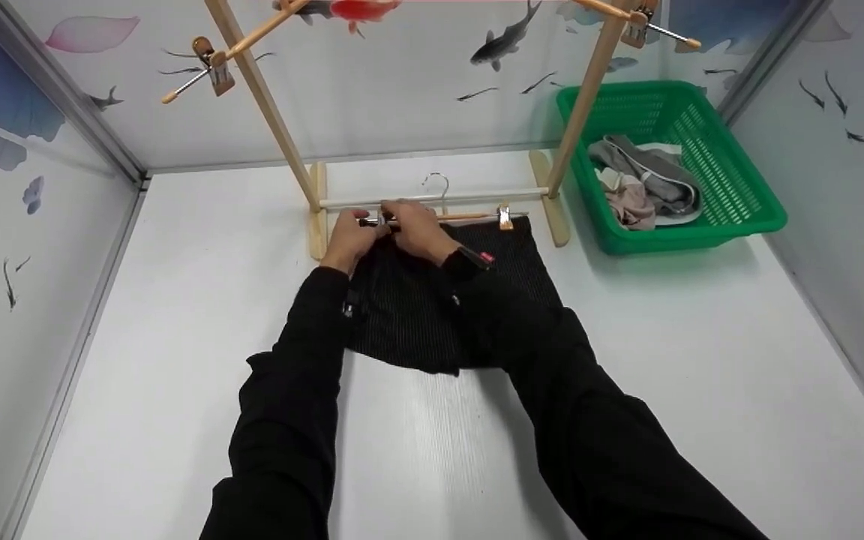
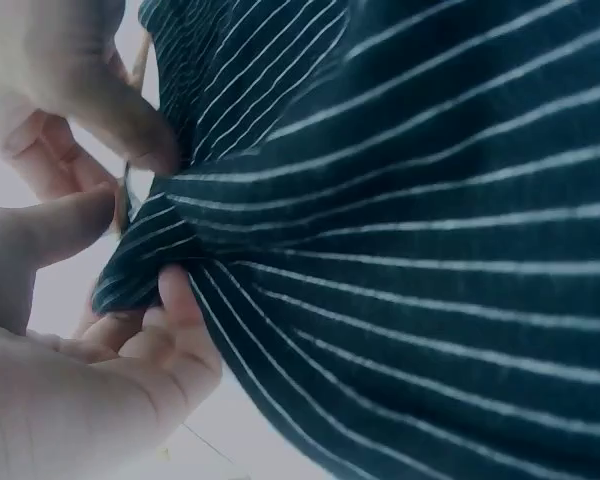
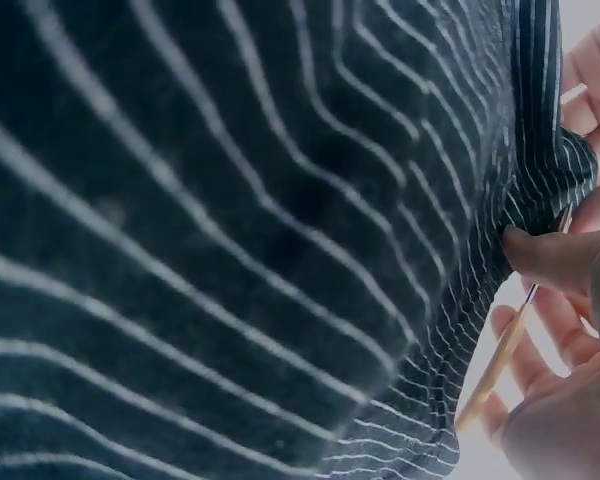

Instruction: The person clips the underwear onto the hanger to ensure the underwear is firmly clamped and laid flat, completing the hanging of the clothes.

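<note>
A black garment with thin white stripes [image 1: 409, 322] lies on the white table, its upper edge along a wooden clip hanger [image 1: 469, 217]. A metal clip [image 1: 505, 217] grips its right top corner. At the other end, my left hand [image 1: 353, 238] pinches the top left corner, and the left wrist view shows its fingers [image 2: 185, 350] curled round bunched cloth. My right hand [image 1: 418, 231] holds the hanger beside it. In the right wrist view its thumb [image 3: 555, 258] presses by the cloth edge, with fingers behind the rod [image 3: 495, 370]. The left clip is mostly hidden between the hands.
A wooden rack [image 1: 586, 97] stands over the hanger, its white lower bar [image 1: 492, 196] just behind. Further clip hangers [image 1: 252, 37] hang above. At the right a green basket [image 1: 739, 187] holds grey and beige clothes [image 1: 649, 184]. Printed panels [image 1: 402, 97] enclose the table.
</note>
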The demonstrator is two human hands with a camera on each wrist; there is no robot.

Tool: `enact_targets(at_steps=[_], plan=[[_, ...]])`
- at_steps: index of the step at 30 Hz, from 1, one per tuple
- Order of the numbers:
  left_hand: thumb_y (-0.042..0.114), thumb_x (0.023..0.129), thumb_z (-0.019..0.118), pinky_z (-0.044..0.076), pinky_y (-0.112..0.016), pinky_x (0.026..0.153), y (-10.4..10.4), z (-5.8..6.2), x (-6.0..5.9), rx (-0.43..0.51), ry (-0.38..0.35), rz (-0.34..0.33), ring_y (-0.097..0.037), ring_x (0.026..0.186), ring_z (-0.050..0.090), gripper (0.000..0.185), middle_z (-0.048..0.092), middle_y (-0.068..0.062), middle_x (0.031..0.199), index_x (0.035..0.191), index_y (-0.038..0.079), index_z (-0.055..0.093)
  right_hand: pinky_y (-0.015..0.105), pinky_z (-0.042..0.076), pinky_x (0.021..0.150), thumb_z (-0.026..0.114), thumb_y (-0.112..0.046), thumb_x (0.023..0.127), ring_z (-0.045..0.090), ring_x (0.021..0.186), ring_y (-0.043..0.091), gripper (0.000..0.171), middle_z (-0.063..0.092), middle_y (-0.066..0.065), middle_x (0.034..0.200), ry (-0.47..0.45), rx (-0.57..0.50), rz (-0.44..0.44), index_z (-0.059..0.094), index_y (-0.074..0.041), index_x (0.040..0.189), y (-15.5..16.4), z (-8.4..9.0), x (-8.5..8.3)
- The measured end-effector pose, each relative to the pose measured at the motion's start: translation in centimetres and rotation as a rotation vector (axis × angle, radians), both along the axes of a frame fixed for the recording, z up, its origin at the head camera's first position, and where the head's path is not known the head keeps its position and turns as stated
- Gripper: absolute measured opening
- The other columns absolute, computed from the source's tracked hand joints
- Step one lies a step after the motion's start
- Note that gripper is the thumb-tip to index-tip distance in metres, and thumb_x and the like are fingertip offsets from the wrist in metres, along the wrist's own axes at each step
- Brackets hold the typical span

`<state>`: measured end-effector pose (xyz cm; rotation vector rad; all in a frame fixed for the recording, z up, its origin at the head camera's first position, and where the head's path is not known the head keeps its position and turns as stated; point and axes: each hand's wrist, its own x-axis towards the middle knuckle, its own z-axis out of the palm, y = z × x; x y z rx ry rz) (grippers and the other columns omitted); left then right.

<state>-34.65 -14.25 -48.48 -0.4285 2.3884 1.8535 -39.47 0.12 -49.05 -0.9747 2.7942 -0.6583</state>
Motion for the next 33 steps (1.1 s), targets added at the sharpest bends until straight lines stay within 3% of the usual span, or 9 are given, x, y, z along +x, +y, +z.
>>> enact_targets(at_steps=[4,8,12,15,19,25,29,33], plan=[[0.007,0.091,0.072,0.042,-0.032,0.098,0.1,-0.3,-0.1,-0.011,0.029,0.01,-0.028,0.121,0.05,0.058,0.049,-0.023,0.141,0.14,-0.006,0.044,0.042,0.047,0.097,0.053,0.007,0.091,0.058,0.118,0.032,0.052,0.06,0.02,0.13,-0.092,-0.14,0.044,0.053,0.002,0.143,0.5,0.2,-0.4],[0.007,0.091,0.074,0.042,-0.033,0.098,-0.3,-0.2,0.0,0.008,0.064,-0.025,-0.026,0.122,0.051,0.06,0.049,-0.02,0.141,0.141,-0.003,0.044,0.038,0.047,0.1,0.053,-0.01,0.104,0.061,0.117,0.031,0.05,0.058,0.022,0.134,-0.205,-0.292,0.016,0.042,0.005,0.15,1.0,0.7,-0.7],[0.005,0.09,0.075,0.044,-0.031,0.09,-0.6,0.1,0.1,0.02,0.128,-0.08,-0.026,0.111,0.056,0.057,0.056,-0.02,0.132,0.139,-0.001,0.046,0.036,0.049,0.098,0.055,-0.031,0.107,0.065,0.112,0.027,0.05,0.065,0.018,0.128,-0.242,-0.331,0.015,0.054,0.003,0.143,1.3,1.2,-0.9],[0.004,0.089,0.075,0.045,-0.03,0.084,-0.7,0.3,0.4,0.014,0.161,-0.121,-0.025,0.103,0.059,0.056,0.062,-0.021,0.122,0.137,0.0,0.047,0.035,0.049,0.094,0.058,-0.036,0.105,0.066,0.108,0.023,0.043,0.069,0.012,0.121,-0.264,-0.331,0.033,0.065,-0.003,0.132,1.4,1.4,-1.1],[0.003,0.089,0.076,0.047,-0.03,0.081,-0.9,0.4,0.7,0.026,0.175,-0.159,-0.026,0.1,0.063,0.055,0.066,-0.022,0.117,0.137,0.001,0.048,0.033,0.049,0.09,0.062,-0.036,0.103,0.065,0.103,0.019,0.038,0.07,0.008,0.116,-0.297,-0.344,0.039,0.07,-0.007,0.126,1.4,1.6,-1.4],[0.006,0.089,0.078,0.049,-0.032,0.087,-1.4,0.8,1.2,0.069,0.173,-0.165,-0.028,0.11,0.064,0.063,0.066,-0.022,0.123,0.142,-0.001,0.044,0.027,0.049,0.086,0.068,-0.031,0.099,0.066,0.098,0.016,0.035,0.072,0.009,0.111,-0.346,-0.425,0.047,0.072,-0.003,0.121,1.7,1.9,-1.7],[0.008,0.09,0.078,0.052,-0.034,0.088,-1.7,1.2,1.4,0.012,0.19,-0.147,-0.029,0.112,0.065,0.06,0.067,-0.023,0.121,0.141,-0.003,0.048,0.027,0.049,0.086,0.07,-0.028,0.099,0.066,0.096,0.016,0.033,0.072,0.009,0.109,-0.335,-0.462,0.075,0.072,-0.002,0.12,2.1,2.4,-1.7],[0.002,0.092,0.072,0.053,-0.036,0.089,-2.0,1.8,1.7,-0.09,0.182,-0.162,-0.031,0.111,0.066,0.048,0.068,-0.025,0.118,0.136,-0.008,0.055,0.029,0.05,0.09,0.069,-0.026,0.099,0.067,0.1,0.018,0.033,0.072,0.01,0.11,-0.38,-0.503,0.108,0.071,-0.001,0.121,2.7,2.9,-1.7]])
